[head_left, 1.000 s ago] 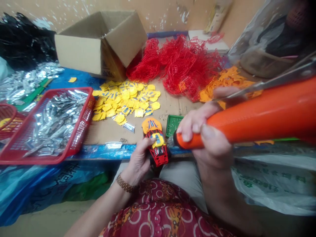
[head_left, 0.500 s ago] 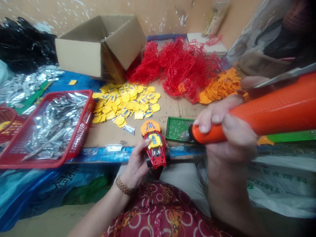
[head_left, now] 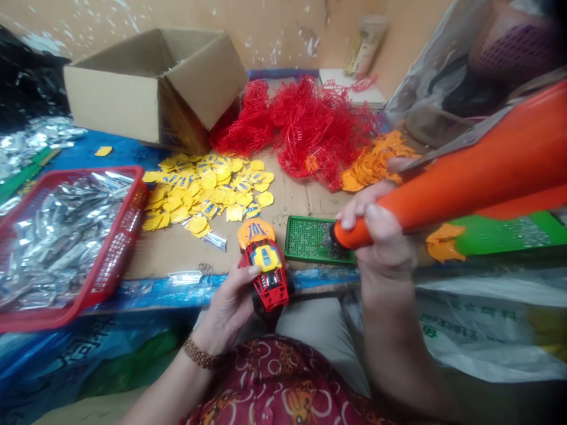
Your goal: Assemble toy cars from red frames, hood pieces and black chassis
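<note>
Gripping a tapered orange plastic handheld tool [head_left: 443, 195] in a firmly closed right hand [head_left: 376, 236], its small metal tip now shifted away from the toy and over to the right edge of a green perforated plastic mat [head_left: 308, 239]. Cradling a red-and-yellow plastic toy car [head_left: 264, 265] in a curled left hand [head_left: 225, 307] (brown beaded bracelet [head_left: 201, 356] at the wrist), just off the front edge of a cardboard-covered worktop [head_left: 155, 254], well apart from the tool's tip. Spread across the worktop: a loose pile of flat yellow plastic pieces [head_left: 208, 192], a tangle of thin red plastic frames [head_left: 314, 124] and a smaller heap of flat orange plastic pieces [head_left: 372, 165]. Off to the left, a red plastic mesh basket [head_left: 128, 206] full of silver foil packets [head_left: 66, 236], and behind it all, an open brown cardboard box [head_left: 133, 100].
</note>
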`<state>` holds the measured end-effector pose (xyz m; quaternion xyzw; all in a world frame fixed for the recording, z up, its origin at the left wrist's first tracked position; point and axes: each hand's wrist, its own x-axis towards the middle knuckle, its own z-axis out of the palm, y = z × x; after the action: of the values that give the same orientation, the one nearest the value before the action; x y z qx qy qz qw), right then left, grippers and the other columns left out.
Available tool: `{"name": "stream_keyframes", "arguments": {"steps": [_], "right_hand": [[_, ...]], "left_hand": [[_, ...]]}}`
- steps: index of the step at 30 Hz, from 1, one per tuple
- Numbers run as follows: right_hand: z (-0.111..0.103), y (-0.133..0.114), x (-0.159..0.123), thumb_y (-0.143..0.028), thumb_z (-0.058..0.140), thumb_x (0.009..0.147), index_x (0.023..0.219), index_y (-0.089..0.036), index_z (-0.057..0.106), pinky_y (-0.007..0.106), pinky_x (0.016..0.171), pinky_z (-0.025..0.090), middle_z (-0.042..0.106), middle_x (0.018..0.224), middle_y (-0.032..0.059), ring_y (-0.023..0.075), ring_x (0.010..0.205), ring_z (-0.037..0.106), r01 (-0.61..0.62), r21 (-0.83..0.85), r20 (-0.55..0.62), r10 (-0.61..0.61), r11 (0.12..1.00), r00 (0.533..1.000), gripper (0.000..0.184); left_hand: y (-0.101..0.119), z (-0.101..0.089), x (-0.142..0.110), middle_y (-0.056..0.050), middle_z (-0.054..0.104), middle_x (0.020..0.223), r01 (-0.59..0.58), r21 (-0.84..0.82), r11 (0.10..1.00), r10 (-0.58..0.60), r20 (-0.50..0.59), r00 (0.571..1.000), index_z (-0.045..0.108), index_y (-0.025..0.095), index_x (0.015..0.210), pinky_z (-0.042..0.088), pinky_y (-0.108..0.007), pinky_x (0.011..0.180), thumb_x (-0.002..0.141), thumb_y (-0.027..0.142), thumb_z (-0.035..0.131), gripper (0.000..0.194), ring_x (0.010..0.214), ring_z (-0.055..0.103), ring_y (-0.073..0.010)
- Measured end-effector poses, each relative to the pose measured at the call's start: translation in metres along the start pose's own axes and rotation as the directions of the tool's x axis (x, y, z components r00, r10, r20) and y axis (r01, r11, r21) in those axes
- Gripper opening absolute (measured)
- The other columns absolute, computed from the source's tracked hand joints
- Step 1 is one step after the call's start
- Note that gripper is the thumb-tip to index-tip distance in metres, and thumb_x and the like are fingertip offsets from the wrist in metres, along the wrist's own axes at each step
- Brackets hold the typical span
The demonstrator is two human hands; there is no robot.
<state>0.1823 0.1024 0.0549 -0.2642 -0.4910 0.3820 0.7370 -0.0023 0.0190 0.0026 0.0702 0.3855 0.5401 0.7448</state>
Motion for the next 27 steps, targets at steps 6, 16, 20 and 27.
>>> {"name": "stream_keyframes", "arguments": {"steps": [6,16,20,27], "right_hand": [[-0.003,0.015,0.001,-0.021,0.069,0.076,0.094,-0.032,0.056,0.027,0.050,0.052,0.055,0.066,-0.0092,0.0091,0.046,0.052,0.037,-0.072,0.023,-0.036,0.997,0.999,0.025],[-0.006,0.027,-0.003,-0.020,0.069,0.077,0.091,-0.027,0.056,0.027,0.051,0.052,0.055,0.069,-0.0079,0.0085,0.048,0.054,-0.034,-0.072,0.014,0.035,0.997,0.999,0.020],[-0.006,0.030,-0.005,-0.017,0.068,0.077,0.088,-0.025,0.056,0.026,0.051,0.053,0.056,0.071,-0.0081,0.0070,0.049,0.055,-0.054,-0.045,0.001,0.054,0.998,0.999,0.018],[-0.007,0.033,-0.004,-0.016,0.069,0.076,0.087,-0.025,0.056,0.025,0.048,0.053,0.058,0.071,-0.0085,0.0072,0.048,0.056,-0.046,-0.044,-0.010,0.046,0.998,0.999,0.019]], "left_hand": [[0.009,0.003,0.001,-0.011,0.077,0.094,-0.033,-0.002,0.999,0.033,-0.003,0.999,0.063,0.012,0.114,0.064,-0.036,0.075,0.063,0.017,0.082,0.054,0.083,0.075,-0.0262],[0.009,0.005,0.003,-0.010,0.078,0.092,-0.042,0.033,0.999,0.042,-0.001,0.999,0.064,0.011,0.112,0.065,-0.039,0.071,0.063,0.015,0.082,0.052,0.078,0.076,-0.0282],[0.008,0.005,0.004,-0.010,0.078,0.093,-0.051,0.028,0.998,0.052,-0.020,0.998,0.063,0.012,0.113,0.065,-0.039,0.073,0.062,0.015,0.082,0.055,0.081,0.076,-0.0285],[0.006,0.003,0.004,-0.011,0.077,0.095,-0.045,0.038,0.998,0.048,-0.087,0.995,0.060,0.011,0.116,0.064,-0.038,0.073,0.056,0.015,0.086,0.066,0.082,0.075,-0.0284]]}}
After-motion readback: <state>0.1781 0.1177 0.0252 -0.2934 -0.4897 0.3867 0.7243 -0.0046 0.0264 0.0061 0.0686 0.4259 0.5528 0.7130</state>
